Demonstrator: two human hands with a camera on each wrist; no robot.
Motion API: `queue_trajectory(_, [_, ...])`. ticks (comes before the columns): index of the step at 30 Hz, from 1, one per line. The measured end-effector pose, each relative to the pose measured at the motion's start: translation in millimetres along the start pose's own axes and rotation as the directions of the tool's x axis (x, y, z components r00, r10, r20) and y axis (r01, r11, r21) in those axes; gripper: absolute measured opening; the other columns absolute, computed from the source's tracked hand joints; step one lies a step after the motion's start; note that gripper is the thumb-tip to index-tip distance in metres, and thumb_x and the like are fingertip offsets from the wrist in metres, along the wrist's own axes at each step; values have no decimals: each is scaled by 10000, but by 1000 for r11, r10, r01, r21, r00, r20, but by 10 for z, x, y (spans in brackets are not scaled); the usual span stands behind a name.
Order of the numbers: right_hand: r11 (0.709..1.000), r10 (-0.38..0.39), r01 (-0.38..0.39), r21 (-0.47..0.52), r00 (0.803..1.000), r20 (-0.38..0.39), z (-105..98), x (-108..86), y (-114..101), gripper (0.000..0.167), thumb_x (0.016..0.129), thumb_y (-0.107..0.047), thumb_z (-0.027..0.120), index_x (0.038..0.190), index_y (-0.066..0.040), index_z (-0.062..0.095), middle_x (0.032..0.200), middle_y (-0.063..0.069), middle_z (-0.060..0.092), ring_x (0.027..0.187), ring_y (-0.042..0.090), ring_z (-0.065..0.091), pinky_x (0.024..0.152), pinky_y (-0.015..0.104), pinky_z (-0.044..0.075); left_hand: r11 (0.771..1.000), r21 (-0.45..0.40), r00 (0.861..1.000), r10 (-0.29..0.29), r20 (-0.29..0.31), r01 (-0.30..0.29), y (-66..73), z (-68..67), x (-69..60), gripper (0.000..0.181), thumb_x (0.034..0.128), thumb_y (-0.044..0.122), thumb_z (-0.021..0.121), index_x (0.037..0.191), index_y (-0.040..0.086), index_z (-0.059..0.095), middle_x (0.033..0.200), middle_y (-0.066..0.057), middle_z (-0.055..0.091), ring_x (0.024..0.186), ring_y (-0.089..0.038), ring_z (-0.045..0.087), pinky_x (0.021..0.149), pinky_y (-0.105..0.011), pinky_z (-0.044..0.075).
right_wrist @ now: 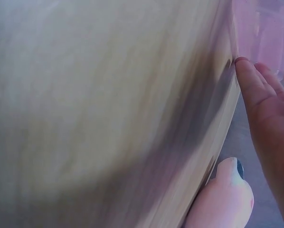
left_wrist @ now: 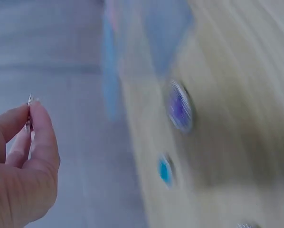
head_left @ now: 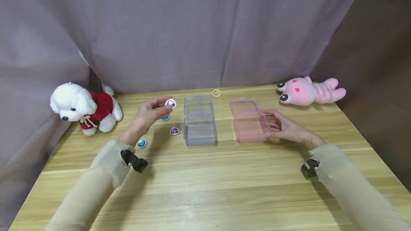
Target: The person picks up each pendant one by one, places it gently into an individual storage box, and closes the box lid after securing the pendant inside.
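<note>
My left hand (head_left: pixel 146 117) pinches a purple gem with a white beaded rim (head_left: pixel 171 103) between thumb and fingertips, raised above the table; the left wrist view shows it edge-on. Below lie another purple gem (head_left: pixel 174 131), a blue gem (head_left: pixel 165 117) partly behind the fingers, and a second blue gem (head_left: pixel 142 143) by the wrist. A clear bluish box (head_left: pixel 200 141) stands with its lid folded back. To its right is a see-through pink box (head_left: pixel 250 138), also with its lid back. Against that box's right wall rest the fingers of my right hand (head_left: pixel 285 127), loosely extended.
A white plush dog (head_left: pixel 74 99) in a red top sits at the left. On the right lies a pink plush toy (head_left: pixel 305 92) with striped body. A pale ring (head_left: pixel 216 93) is near the back edge, before a grey curtain (head_left: pixel 154 38).
</note>
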State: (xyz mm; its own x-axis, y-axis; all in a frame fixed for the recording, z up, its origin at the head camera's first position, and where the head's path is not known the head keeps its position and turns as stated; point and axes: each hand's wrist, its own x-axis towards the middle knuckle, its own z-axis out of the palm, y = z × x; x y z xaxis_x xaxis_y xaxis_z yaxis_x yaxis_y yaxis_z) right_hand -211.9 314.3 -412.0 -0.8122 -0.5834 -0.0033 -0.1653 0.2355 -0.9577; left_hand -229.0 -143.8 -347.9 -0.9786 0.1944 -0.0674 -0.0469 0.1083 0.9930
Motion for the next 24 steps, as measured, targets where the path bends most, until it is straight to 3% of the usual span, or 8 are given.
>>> queue_trajectory(5, [1000, 18, -18, -6, 1000, -10, -7, -20, -7, 771, 842, 69, 613, 1428, 81, 112, 1439, 384, 205, 1260, 65, 411, 994, 131, 391, 998, -67, 989, -3, 149, 13, 153, 544, 135, 429, 892, -44, 578, 1311, -49, 487, 923, 5, 594, 816, -55, 633, 858, -258, 540])
queue_trajectory(12, [999, 29, -30, -12, 1000, -9, 22, -4, -22, 768, 849, 52, 617, 1431, 66, 116, 1438, 370, 231, 1310, 240, 373, 996, 140, 396, 990, -112, 962, -56, 269, 89, 131, 1220, 323, 367, 869, -71, 596, 1233, -73, 546, 876, -51, 676, 711, -55, 653, 848, -329, 549])
queue_trajectory(15, [999, 24, -24, -23, 1000, -16, 23, 3, -13, 755, 848, 61, 610, 1423, 79, 120, 1431, 379, 237, 1313, 302, 361, 1000, 139, 388, 990, -82, 949, -85, 303, 115, 84, 1463, 379, 342, 855, -61, 620, 1194, -62, 577, 947, -150, 689, 718, -95, 664, 846, -349, 552])
queue_trajectory(17, [999, 16, -17, -35, 1000, -20, 21, 4, -9, 745, 848, 63, 605, 1414, 97, 121, 1423, 391, 241, 1308, 355, 347, 998, 136, 386, 991, -59, 941, -97, 326, 123, 58, 1608, 407, 330, 848, -57, 631, 1175, -60, 590, 1010, -204, 676, 789, -202, 691, 889, -406, 527])
queue_trajectory(20, [999, 19, -20, -34, 1000, -21, 16, 0, -10, 747, 851, 59, 605, 1412, 101, 113, 1423, 392, 242, 1307, 434, 304, 995, 133, 386, 994, -13, 929, -100, 356, 112, 31, 1796, 445, 314, 837, -59, 642, 1149, -67, 605, 1049, -232, 661, 948, -337, 662, 922, -435, 503])
queue_trajectory(24, [999, 29, -29, -31, 999, -16, 11, -5, -15, 748, 856, 43, 608, 1420, 78, 119, 1435, 374, 241, 1315, 492, 249, 994, 127, 381, 994, 80, 926, -96, 366, 71, 26, 1986, 491, 310, 811, -47, 675, 1119, -43, 639, 1042, -203, 674, 988, -345, 641, 899, -373, 527])
